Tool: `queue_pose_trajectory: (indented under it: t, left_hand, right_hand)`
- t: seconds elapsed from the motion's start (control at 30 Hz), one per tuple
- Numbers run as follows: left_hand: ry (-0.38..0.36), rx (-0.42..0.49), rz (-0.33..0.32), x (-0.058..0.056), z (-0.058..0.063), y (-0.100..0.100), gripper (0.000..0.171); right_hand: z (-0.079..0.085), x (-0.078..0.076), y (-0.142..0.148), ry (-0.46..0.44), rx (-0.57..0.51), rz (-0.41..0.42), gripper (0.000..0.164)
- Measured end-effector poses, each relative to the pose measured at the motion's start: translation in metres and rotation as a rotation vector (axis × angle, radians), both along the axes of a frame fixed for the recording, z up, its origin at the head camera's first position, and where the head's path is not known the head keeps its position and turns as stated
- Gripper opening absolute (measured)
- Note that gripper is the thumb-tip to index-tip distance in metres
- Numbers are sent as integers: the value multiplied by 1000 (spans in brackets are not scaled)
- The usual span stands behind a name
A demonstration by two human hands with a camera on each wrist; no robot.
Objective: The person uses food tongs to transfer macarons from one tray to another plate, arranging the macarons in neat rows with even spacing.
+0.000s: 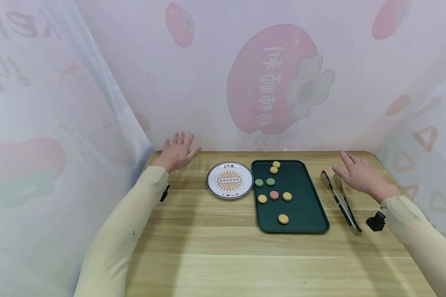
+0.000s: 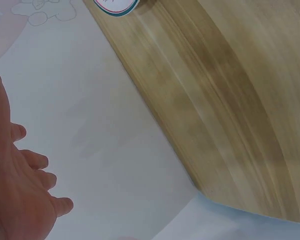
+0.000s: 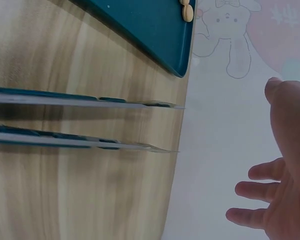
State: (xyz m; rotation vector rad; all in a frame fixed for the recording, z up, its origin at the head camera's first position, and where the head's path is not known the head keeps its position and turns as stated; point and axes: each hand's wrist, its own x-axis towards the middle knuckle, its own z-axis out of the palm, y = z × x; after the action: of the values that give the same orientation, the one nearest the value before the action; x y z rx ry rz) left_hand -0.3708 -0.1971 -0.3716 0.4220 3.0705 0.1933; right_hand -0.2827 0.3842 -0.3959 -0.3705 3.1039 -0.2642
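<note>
My left hand (image 1: pixel 176 154), fingers spread, hovers over the table's far left corner and holds nothing. Over on the right, my right hand (image 1: pixel 360 175) is held out with straight fingers above and beside a pair of metal tongs (image 1: pixel 342 202). The tongs lie with their two arms apart; the right wrist view shows dark teal grips (image 3: pixel 45 93) along them. A dark green tray (image 1: pixel 301 206) bears several macarons: yellow ones (image 1: pixel 283 219), two green ones (image 1: pixel 259 182) and a pink one (image 1: pixel 274 195). Left of the tray stands a round white plate (image 1: pixel 215 190) with a printed orange sunburst.
The wooden table (image 1: pixel 223 243) reaches back to a pale curtain wall (image 1: pixel 200 95) printed with pink fruit. More printed sheeting hangs at the left and right sides. The plate's right rim is right at the tray's left edge.
</note>
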Motion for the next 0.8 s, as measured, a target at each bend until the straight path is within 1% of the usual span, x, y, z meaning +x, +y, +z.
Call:
queue_pose_trajectory:
  t: [0.13,0.3,0.47,0.63,0.8]
  left_hand:
    - [-7,4,0,2,-4,-1,78]
    - [-17,22,5,2,-12,0,78]
    - [-21,23,-14,3,-20,2,82]
    - [-10,44,-24,5,-26,6,81]
    - [3,46,-37,8,-30,10,80]
  right_hand:
    - [-6,1,1,16,-21,2,79]
    - [-12,2,5,17,-63,-17,80]
    - [-20,7,6,17,-91,-38,80]
    - [-24,13,9,23,-95,-46,79]
    - [-29,21,11,-24,-94,-76,80]
